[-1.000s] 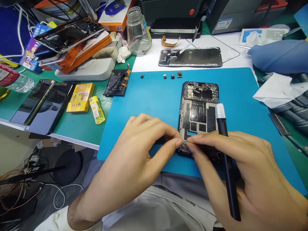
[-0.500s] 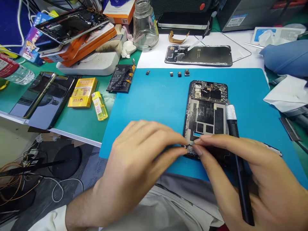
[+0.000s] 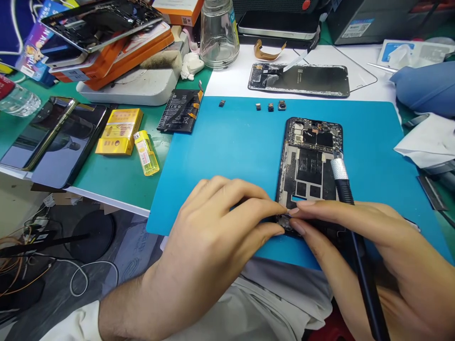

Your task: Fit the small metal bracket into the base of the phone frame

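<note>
An opened phone [image 3: 309,158] lies on the blue mat, its circuit board bare at the far end and the battery bay vacant. At its near left corner, the bent thumb and fingers of my left hand [image 3: 227,237] close around a small piece too hidden to make out. The index finger and thumb of my right hand [image 3: 377,246] meet at the same spot, almost touching the left fingertips. A black-handled craft knife [image 3: 340,173] with a silver knurled collar rests in my right hand, its tip over the phone's right edge.
Small camera modules [image 3: 281,105] sit along the back of the blue mat [image 3: 213,151]. A removed battery [image 3: 180,111] lies at its left corner, near a yellow lighter [image 3: 146,154]. Behind are a detached screen [image 3: 302,80] and a glass jar [image 3: 219,38].
The view has shifted slightly, so the phone and mat items appear a little further right. Both hands stay at the phone's near left corner, fingertips barely moved.
</note>
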### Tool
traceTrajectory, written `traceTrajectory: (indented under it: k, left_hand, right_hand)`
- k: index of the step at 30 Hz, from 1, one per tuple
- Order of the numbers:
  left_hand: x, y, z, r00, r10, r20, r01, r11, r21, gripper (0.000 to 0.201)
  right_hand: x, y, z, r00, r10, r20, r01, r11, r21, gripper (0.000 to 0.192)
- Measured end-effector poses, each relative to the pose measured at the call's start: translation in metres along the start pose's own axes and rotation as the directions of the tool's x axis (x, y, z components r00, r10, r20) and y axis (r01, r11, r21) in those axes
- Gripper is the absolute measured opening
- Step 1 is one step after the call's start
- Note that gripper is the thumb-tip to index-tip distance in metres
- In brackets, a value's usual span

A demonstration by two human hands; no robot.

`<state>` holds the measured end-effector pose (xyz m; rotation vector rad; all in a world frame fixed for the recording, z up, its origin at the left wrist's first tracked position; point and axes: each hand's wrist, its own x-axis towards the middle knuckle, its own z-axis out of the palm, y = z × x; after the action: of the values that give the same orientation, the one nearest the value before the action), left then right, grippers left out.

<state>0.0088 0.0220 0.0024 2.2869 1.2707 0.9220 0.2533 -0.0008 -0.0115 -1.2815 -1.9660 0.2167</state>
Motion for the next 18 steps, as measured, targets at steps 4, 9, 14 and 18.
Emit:
traceTrajectory:
  k: [4,9,14,18]
  left_hand:
    - [0.001,-0.001,-0.002,1.0,-0.007,0.005,0.007,1.0,-0.02,0.011]
    - [-0.002,0.0,0.001,1.0,-0.019,-0.007,0.019,1.0,-0.001,0.017]
    - [-0.016,-0.003,0.0,0.996,0.054,-0.067,-0.052,0.998,0.033,0.01]
    - [-0.024,-0.009,-0.011,0.978,0.199,0.063,-0.206,0.968,0.14,0.026]
  right_hand:
    - [-0.001,0.0,0.001,0.999,0.038,0.009,-0.038,0.999,0.01,0.025]
    - [-0.001,-0.002,0.001,0.995,0.096,0.031,-0.096,0.995,0.012,0.023]
    - [-0.006,0.001,-0.003,0.995,0.093,0.035,-0.092,0.996,-0.013,0.024]
    - [-0.022,0.017,-0.009,0.993,0.107,-0.043,-0.107,0.994,0.004,0.035]
